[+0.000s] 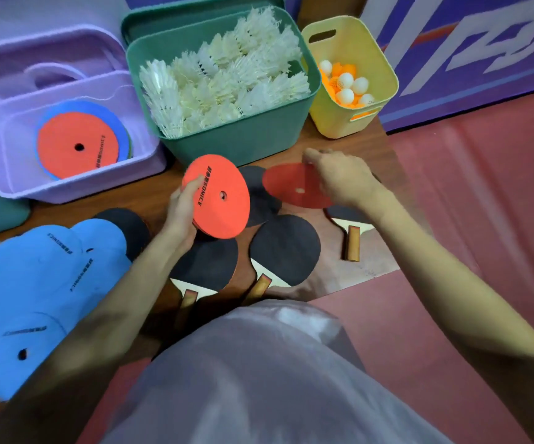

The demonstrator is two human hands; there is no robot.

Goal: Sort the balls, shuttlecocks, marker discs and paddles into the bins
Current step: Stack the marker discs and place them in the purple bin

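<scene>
Left hand (pixel 180 208) grips our orange disc stack (pixel 217 197); right hand (pixel 339 177) pinches another red disc (pixel 291 187), which could slip onto the paddles (pixel 284 248).

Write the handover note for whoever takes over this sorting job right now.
Left hand holds an orange disc. Right hand pinches the far edge of a red disc lying on the paddles.
Done: shuttlecocks in the green bin, balls in the yellow bin, some discs in the purple bin.
Left: both held discs, the blue discs on the floor, the paddles.
</scene>
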